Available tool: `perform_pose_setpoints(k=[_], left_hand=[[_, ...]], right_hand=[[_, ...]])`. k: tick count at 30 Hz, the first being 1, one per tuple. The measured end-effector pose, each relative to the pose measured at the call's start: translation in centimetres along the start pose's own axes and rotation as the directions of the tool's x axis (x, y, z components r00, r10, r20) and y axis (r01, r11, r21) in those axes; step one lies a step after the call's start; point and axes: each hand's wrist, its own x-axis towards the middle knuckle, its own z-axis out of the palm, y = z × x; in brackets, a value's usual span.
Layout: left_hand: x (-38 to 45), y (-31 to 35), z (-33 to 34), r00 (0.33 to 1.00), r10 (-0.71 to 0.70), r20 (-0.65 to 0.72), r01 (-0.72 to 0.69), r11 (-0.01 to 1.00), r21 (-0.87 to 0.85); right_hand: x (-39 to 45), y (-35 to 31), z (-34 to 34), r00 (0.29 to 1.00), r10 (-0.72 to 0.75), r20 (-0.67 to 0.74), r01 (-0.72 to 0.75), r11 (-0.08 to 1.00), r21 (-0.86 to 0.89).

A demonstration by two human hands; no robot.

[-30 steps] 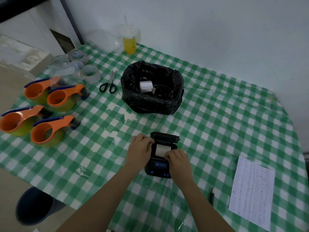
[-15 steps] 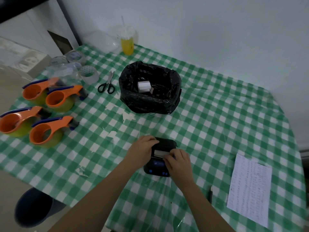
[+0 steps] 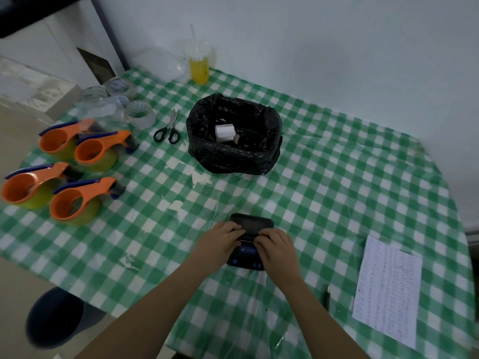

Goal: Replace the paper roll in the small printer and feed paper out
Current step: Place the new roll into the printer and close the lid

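A small black printer (image 3: 252, 224) with blue buttons lies on the green checked tablecloth near the front edge. Its lid is down, and a thin strip of white paper shows at the slot between my fingers. My left hand (image 3: 220, 240) rests on the printer's left side with its fingertips on the lid. On the right side my right hand (image 3: 277, 248) presses in the same way. A white paper roll (image 3: 225, 132) lies inside the black bag-lined bin (image 3: 207, 156) behind the printer.
Several orange tape dispensers (image 3: 77, 200) stand at the left, with tape rolls (image 3: 141, 114) and scissors (image 3: 168, 128) behind them. A cup of yellow drink (image 3: 199, 67) stands by the wall. A printed sheet (image 3: 386, 291) and a pen (image 3: 328, 296) lie at the right.
The printer's lid stood open with the white roll showing; both hands have pushed it down, and it now lies shut over the roll.
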Motion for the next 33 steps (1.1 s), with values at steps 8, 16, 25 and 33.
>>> perform_pose_setpoints(k=[8, 16, 25, 33], left_hand=[[0.5, -0.2, -0.6, 0.988, -0.016, 0.153, 0.013, 1.0, 0.02], [0.5, -0.3, -0.5, 0.983, 0.0, 0.184, -0.021, 0.993, 0.114], [-0.7, 0.0, 0.8, 0.993, -0.102, 0.053, 0.107, 0.987, -0.116], [-0.8, -0.1, 1.4, 0.986, -0.166, 0.024, 0.168, 0.981, -0.101]], right_hand=[[0.2, -0.3, -0.6, 0.997, 0.048, 0.068, -0.046, 0.999, -0.028], [0.5, -0.6, -1.2, 0.991, 0.032, 0.133, -0.018, 0.994, -0.108], [1.0, -1.1, -1.2, 0.97, 0.058, 0.237, -0.019, 0.986, -0.166], [1.4, -1.4, -1.3, 0.968, 0.102, 0.231, -0.045, 0.97, -0.24]])
